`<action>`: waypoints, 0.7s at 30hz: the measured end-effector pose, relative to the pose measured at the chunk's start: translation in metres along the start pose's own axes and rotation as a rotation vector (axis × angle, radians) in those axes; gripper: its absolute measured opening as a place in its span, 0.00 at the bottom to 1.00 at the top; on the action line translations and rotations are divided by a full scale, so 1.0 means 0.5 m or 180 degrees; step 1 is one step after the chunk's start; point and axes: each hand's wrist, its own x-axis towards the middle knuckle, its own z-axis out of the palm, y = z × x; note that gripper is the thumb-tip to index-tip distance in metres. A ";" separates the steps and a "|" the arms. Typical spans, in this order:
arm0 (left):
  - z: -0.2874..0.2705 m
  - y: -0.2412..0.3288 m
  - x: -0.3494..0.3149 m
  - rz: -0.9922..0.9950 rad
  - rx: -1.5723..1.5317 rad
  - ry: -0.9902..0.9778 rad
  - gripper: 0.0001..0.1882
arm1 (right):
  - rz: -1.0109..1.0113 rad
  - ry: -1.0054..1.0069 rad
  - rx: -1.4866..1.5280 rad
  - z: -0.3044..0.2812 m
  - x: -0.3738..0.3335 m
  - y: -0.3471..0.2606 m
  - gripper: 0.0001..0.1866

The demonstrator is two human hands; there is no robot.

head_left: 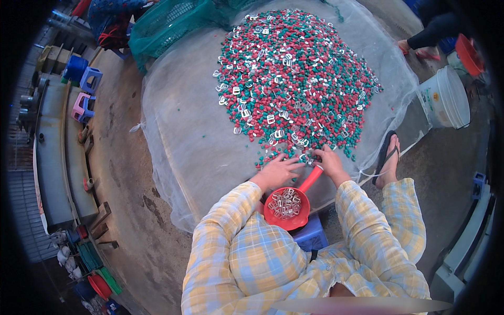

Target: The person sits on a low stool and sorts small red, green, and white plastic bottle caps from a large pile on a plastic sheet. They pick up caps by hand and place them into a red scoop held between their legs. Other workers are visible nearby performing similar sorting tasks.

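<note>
A large pile of small red and green pieces, mixed with white and clear buckles, is spread over a pale sheet. My left hand lies at the pile's near edge, fingers stretched over the loose pieces. Beside it, my right hand reaches the same edge with bent, parted fingers, close to a few pieces and a buckle. Below both hands, a red dipper holds several clear or silvery buckles. Its handle points up between my hands, and neither hand grips it.
A blue stool is under the dipper. Green netting lies at the far left of the sheet. White buckets stand at right. Other people sit beyond the sheet. Small stools and a long metal trough are at left.
</note>
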 end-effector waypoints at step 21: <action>0.016 0.004 -0.030 -0.1511 -0.0635 -0.0014 0.19 | 0.0993 -0.0182 0.3034 0.004 0.032 0.032 0.07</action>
